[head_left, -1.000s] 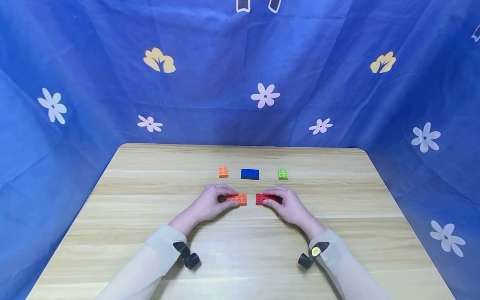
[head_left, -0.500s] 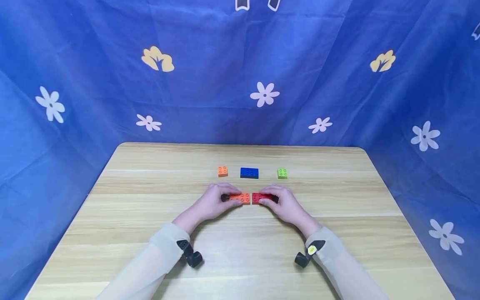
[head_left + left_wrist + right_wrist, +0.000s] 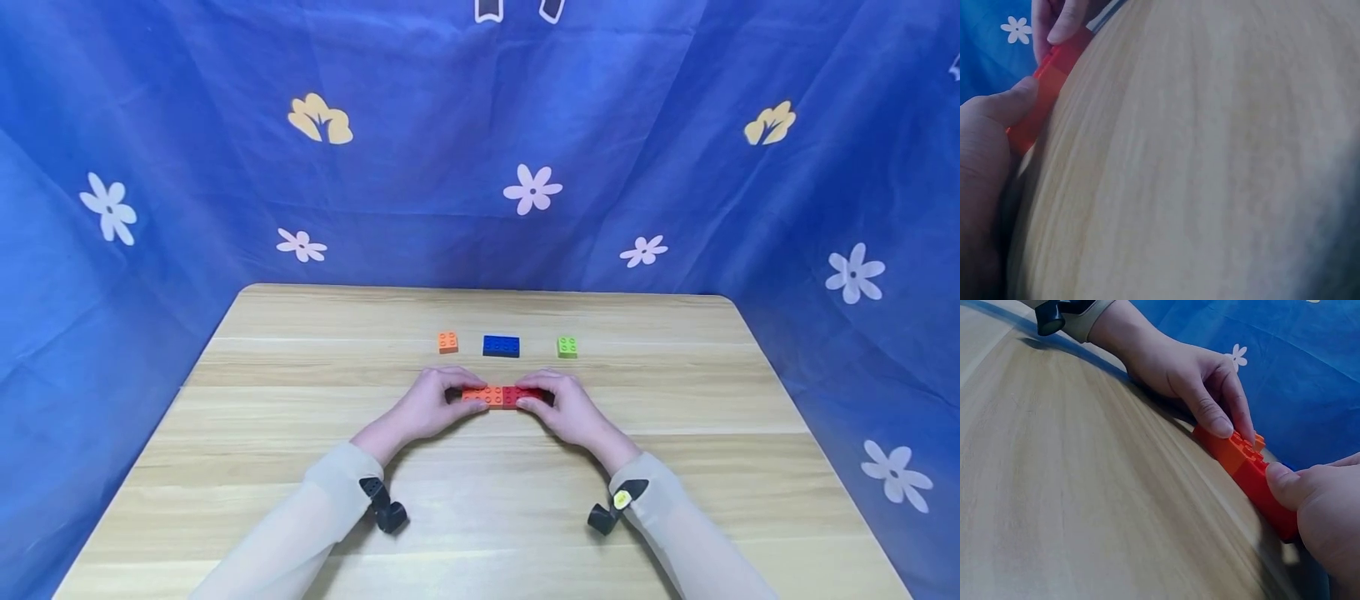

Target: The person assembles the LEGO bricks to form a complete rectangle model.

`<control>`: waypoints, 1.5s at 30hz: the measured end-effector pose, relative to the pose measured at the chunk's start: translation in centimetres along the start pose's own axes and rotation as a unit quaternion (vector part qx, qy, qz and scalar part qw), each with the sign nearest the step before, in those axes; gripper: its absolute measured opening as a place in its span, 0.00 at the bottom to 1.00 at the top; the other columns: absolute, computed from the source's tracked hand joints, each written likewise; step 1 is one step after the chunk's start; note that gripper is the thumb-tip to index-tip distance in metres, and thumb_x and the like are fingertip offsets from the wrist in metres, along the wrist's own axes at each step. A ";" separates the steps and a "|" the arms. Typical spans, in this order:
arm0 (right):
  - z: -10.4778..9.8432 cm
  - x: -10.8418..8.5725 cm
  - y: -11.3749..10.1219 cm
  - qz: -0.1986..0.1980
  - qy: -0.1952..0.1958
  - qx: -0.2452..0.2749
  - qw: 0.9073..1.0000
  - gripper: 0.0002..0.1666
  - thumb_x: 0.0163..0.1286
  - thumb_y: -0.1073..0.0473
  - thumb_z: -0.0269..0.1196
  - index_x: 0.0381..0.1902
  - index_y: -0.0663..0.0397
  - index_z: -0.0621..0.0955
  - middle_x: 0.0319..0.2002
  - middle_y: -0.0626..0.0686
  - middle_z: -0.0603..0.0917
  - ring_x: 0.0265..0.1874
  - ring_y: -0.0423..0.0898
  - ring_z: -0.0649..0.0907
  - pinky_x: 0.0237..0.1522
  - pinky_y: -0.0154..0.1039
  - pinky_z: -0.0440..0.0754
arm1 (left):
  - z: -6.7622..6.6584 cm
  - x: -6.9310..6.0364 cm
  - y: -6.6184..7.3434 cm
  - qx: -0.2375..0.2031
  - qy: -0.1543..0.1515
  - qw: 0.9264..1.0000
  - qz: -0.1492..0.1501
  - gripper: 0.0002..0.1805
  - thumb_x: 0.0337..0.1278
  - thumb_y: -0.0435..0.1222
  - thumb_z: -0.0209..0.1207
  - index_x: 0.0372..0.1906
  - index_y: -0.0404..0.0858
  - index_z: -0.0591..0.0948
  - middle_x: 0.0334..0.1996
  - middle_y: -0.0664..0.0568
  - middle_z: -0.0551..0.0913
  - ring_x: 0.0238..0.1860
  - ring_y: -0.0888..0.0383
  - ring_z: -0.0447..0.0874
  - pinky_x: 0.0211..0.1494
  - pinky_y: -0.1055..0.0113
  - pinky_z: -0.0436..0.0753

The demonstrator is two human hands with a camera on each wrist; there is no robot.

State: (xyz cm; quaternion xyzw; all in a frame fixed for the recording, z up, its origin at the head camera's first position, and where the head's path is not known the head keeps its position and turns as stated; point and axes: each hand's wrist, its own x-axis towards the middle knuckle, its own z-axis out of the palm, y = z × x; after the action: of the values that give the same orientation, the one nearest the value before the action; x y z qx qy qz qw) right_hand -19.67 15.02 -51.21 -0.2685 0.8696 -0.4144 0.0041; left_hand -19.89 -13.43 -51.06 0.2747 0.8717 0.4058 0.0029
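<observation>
On the table, an orange toy brick (image 3: pixel 492 397) and a red toy brick (image 3: pixel 510 397) lie end to end, their short ends touching. My left hand (image 3: pixel 429 404) pinches the orange brick between thumb and fingers from the left. From the other side, my right hand (image 3: pixel 567 407) grips the red brick the same way. Both bricks sit studs up; the hands cover their outer ends. In the right wrist view the red brick (image 3: pixel 1271 497) and the orange brick (image 3: pixel 1221 450) form one straight line.
Behind the hands stand a small orange brick (image 3: pixel 447 342), a dark blue brick (image 3: pixel 501 346) and a small green brick (image 3: pixel 567 347) in a spaced row. The wooden table (image 3: pixel 480 500) ends at a blue flowered curtain (image 3: pixel 420 167).
The gap between the orange and red bricks has closed. My left hand slid the orange brick rightward, while my right hand brought the red one slightly left. The back row stayed put.
</observation>
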 end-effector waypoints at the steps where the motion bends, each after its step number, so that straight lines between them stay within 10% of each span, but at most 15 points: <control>1: 0.0 0.0 0.0 0.001 -0.003 -0.002 1.000 0.18 0.71 0.55 0.74 0.56 0.54 0.89 0.55 0.50 0.89 0.60 0.48 0.84 0.69 0.49 0.76 | 0.0 -0.1 -0.1 -0.001 0.002 1.000 0.001 0.20 0.61 0.46 0.76 0.56 0.44 0.90 0.53 0.57 0.89 0.58 0.56 0.85 0.66 0.55 0.80; 28: -1.5 7.4 0.8 -0.003 0.006 -0.007 1.000 0.28 0.72 0.55 0.73 0.65 0.62 0.83 0.64 0.58 0.83 0.67 0.56 0.80 0.72 0.51 0.73 | 0.3 -0.1 -0.2 -0.007 0.017 1.000 0.008 0.21 0.61 0.48 0.76 0.56 0.45 0.90 0.52 0.58 0.90 0.58 0.57 0.86 0.68 0.56 0.79; 45: -0.7 8.6 1.5 0.018 -0.007 -0.021 1.000 0.22 0.74 0.57 0.72 0.61 0.59 0.86 0.56 0.55 0.87 0.59 0.52 0.84 0.68 0.48 0.76 | 0.2 -0.3 0.2 -0.008 0.009 1.000 -0.002 0.21 0.62 0.48 0.75 0.56 0.44 0.90 0.53 0.58 0.89 0.59 0.58 0.85 0.69 0.57 0.78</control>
State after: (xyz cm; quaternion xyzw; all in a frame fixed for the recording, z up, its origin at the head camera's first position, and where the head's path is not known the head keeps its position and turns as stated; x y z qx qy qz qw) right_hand -27.90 12.19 -49.99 -0.2558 0.8828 -0.3938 0.0121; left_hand -19.47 -13.34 -51.08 0.2695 0.8689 0.4151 -0.0023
